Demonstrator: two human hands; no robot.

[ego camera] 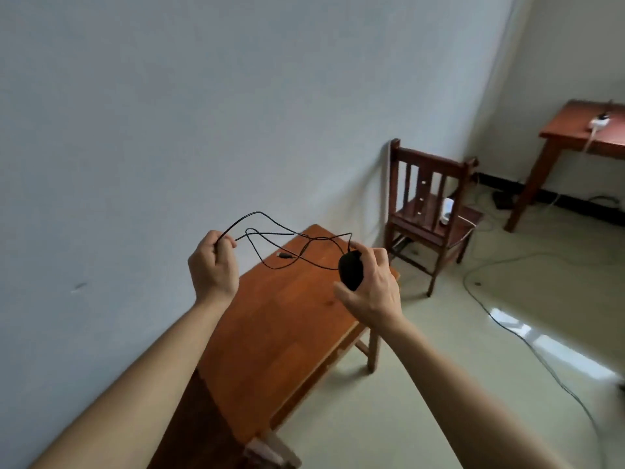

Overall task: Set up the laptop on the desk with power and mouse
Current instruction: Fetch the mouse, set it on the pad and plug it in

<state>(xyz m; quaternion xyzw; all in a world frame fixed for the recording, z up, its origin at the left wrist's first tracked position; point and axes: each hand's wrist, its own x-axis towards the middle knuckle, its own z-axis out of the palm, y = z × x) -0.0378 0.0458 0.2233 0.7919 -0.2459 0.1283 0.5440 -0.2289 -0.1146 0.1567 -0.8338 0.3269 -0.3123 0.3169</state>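
My right hand (370,289) is closed around a black wired mouse (351,269), held in the air above the far end of the wooden desk (280,333). The mouse's thin black cable (270,235) loops through the air between both hands. My left hand (213,265) pinches that cable up at the left. The cable's plug end (285,255) hangs just over the desk's far part. No laptop is in sight.
A wooden chair (429,211) stands against the wall beyond the desk, with a small white object (447,211) on its seat. A second wooden table (581,133) at the far right carries a white power strip (600,122). Cables (507,326) trail across the floor.
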